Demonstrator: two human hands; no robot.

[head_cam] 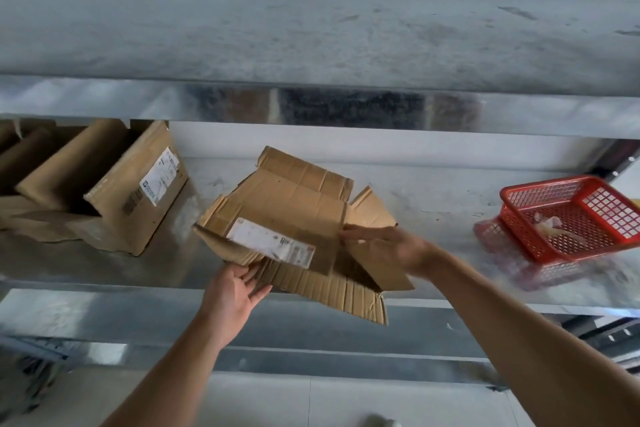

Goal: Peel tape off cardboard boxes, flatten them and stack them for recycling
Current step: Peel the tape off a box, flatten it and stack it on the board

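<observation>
A creased, partly collapsed cardboard box (294,215) with a white shipping label lies on the metal shelf (433,194), its front flap hanging over the shelf's edge. My left hand (233,295) is under the box's near left corner, palm up, fingers spread and touching the flap. My right hand (388,246) reaches in from the right with straight fingers that rest on the box's right side. Another labelled cardboard box (138,194) stands tilted at the left of the shelf.
A red plastic basket (568,215) with a scrap inside sits at the shelf's right end. More cardboard pieces (41,177) lie at the far left. An upper metal shelf (311,38) runs above. Below is a pale floor.
</observation>
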